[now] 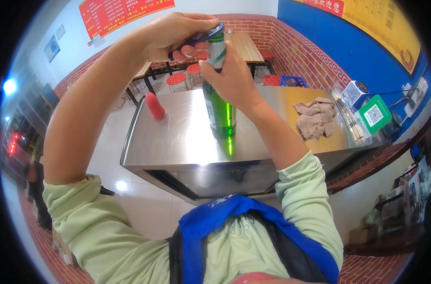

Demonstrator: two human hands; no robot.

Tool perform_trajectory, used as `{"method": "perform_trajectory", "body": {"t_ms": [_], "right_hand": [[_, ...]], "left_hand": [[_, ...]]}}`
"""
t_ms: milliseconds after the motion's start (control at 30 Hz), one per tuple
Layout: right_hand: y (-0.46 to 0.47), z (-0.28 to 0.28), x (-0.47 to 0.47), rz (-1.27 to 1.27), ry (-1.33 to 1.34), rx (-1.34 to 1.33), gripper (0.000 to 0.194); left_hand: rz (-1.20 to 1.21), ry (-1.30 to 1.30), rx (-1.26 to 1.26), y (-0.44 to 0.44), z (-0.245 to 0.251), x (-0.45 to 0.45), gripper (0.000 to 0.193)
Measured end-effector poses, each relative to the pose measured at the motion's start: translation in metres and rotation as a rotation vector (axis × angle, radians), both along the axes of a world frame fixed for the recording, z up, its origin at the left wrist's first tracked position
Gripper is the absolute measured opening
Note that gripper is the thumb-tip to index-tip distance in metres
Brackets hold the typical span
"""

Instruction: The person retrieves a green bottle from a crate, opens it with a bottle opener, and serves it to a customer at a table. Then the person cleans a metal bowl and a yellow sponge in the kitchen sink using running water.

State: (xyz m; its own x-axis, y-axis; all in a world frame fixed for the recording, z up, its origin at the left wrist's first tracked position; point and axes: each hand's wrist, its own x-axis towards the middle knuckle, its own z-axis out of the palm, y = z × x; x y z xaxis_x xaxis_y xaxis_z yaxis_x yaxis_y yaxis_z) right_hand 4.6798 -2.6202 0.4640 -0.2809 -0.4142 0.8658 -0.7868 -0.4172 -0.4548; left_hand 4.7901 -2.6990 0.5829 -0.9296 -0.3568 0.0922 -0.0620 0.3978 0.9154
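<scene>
A green glass beer bottle [219, 106] stands upright on the stainless steel counter [176, 142]. My right hand [235, 80] is wrapped around its neck, with the thumb across the silver foil label. Above it, my left hand [180, 33] grips a blue bottle opener [215, 31], whose end sits over the bottle's mouth. The left thumb presses on top of the opener, and the fingers curl beneath it. Whether a cap is on the bottle is hidden by the opener.
A red round-topped object [155, 106] stands at the counter's left; a crumpled brown cloth [315, 118] lies right. Beyond it are bagged sticks [348, 119], a green code stand [375, 115] and a power strip [416, 96]. Red stools [176, 78] and a wooden table [245, 46] stand behind.
</scene>
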Motion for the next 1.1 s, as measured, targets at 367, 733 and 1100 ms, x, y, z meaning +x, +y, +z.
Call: {"method": "perform_trajectory", "body": {"t_ms": [367,733,1100], "right_hand": [[0.0,-0.001,0.003,0.091,-0.097,0.039,0.032],[0.009,0.002,-0.002,0.059,-0.086,0.146,0.035],[0.0,-0.001,0.002,0.091,-0.098,0.044,0.035]], "left_hand": [[-0.194,0.082,0.131,-0.017,-0.008,0.006,0.031],[-0.138,0.317,0.334,-0.006,-0.043,0.015,0.031],[0.021,0.045,0.071,-0.003,-0.006,-0.001,0.04]]}}
